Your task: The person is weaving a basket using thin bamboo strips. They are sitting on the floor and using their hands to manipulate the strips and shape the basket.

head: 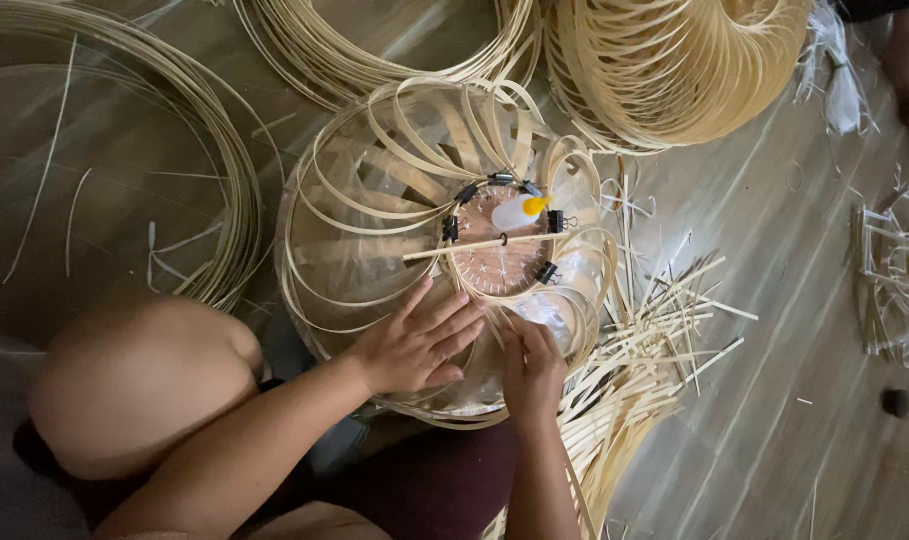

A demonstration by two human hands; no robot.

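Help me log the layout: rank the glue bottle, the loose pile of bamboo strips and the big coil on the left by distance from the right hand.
From the right hand:
1. Pile of bamboo strips, just right of it.
2. Glue bottle, above, on the round disc.
3. Big coil, far left.

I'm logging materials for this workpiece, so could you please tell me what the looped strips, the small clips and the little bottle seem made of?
Looped strips: pale, matte, thin and springy, probably split bamboo or rattan. Clips: black and small, likely metal binder clips. Bottle: white, smooth, yellow-capped, apparently plastic.

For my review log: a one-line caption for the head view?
Left hand and right hand press on a bamboo-strip frame around a clipped disc.
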